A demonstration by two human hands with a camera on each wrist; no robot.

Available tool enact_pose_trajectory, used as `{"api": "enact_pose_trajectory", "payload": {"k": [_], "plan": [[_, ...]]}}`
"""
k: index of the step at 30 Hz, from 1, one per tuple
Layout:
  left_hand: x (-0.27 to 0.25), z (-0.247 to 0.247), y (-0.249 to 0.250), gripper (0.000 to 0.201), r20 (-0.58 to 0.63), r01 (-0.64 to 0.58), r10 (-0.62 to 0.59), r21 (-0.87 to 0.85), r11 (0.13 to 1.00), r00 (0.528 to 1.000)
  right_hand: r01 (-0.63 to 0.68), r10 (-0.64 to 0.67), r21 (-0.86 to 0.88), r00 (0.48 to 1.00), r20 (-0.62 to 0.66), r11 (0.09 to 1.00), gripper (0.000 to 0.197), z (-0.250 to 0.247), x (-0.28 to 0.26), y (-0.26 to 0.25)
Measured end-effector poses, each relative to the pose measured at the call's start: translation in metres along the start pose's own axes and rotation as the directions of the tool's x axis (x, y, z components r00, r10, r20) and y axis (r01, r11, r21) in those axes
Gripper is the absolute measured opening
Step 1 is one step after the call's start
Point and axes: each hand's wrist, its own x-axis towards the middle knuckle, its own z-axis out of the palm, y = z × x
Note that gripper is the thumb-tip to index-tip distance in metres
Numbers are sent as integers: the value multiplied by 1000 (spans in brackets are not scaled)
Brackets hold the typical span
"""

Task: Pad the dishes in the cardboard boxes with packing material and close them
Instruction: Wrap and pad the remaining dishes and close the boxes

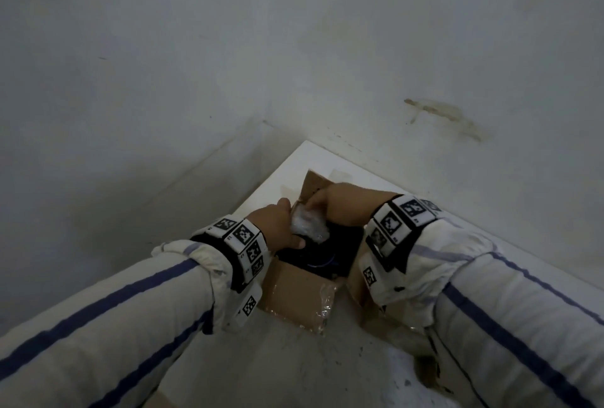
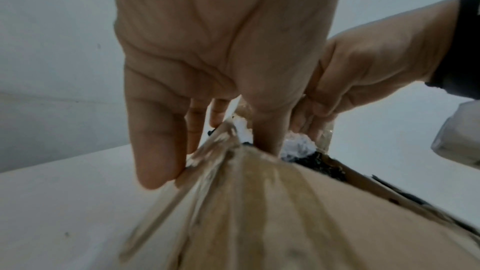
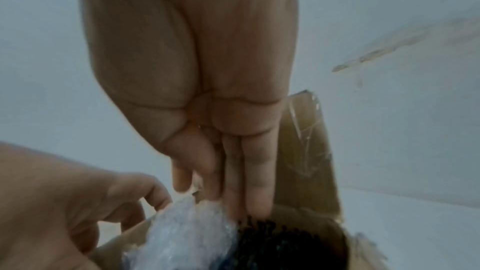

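An open cardboard box (image 1: 294, 293) sits on the white table (image 1: 304, 159). Inside it lies a dark dish (image 1: 336, 250) with a blue line. A wad of bubble wrap (image 1: 309, 223) sits on the dish's far left part. My left hand (image 1: 277, 224) straddles the box's left wall (image 2: 233, 171), thumb inside against the wrap (image 2: 298, 148) and fingers outside. My right hand (image 1: 333, 205) reaches in from the right. Its straight fingers (image 3: 257, 182) press down where the bubble wrap (image 3: 187, 231) meets the dish (image 3: 285, 241). The dish's far part is hidden.
The box stands in a corner, with pale walls (image 1: 163, 64) close behind and to the left. Its far flap (image 1: 315, 183) stands up and its near flap lies outward, shiny with tape. Another cardboard piece (image 1: 428, 371) lies near my right sleeve.
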Motion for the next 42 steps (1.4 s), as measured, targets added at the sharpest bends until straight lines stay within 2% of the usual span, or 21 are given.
{"api": "enact_pose_trajectory", "payload": {"k": [5,11,13,16,18,20,21,22,24,28,34,37,39,41,42], "plan": [[1,3,3,71,51,46,-51,85,995,997,-134,138,-36,978,153,990,38,17,-11,17],[7,21,-4,54,4,49,-50,153,987,999,-135,161,-108,947,279,985,44,50,11,30],[8,25,-5,54,-32,43,-37,204,978,999,-125,157,-132,950,270,983,51,56,16,33],[7,26,-8,57,-67,18,-3,234,972,998,-135,155,-89,945,288,987,45,42,11,27],[8,19,-12,66,25,11,-16,188,982,1000,-133,144,-65,964,222,989,38,27,6,27],[6,3,-11,70,186,61,-62,15,998,980,-126,135,-78,983,122,989,32,17,1,29],[4,-3,-8,65,237,96,-75,-80,992,969,-102,117,-116,985,129,988,33,17,-1,30],[3,-8,-6,57,257,121,-91,-104,987,962,-78,108,-163,977,183,983,36,19,-1,28],[0,-11,-2,56,194,134,-125,-38,990,973,-65,121,-205,954,273,976,41,32,0,28],[5,11,-1,62,38,76,-84,165,983,996,-23,75,-188,960,270,982,53,53,-5,37],[3,25,0,86,-50,87,-77,244,966,996,-27,70,-141,947,314,990,44,53,-12,31],[4,20,-4,97,-4,44,-44,187,981,999,-9,61,-154,940,336,988,33,42,-12,28],[4,11,-6,104,51,55,-59,73,996,997,-24,58,-129,962,267,991,28,25,-12,25],[3,1,-4,96,60,92,-87,-86,992,994,1,11,-59,979,205,998,32,12,-13,22],[2,-3,-3,85,55,94,-87,-124,988,995,26,-20,-26,978,210,999,34,10,-14,19]]}}
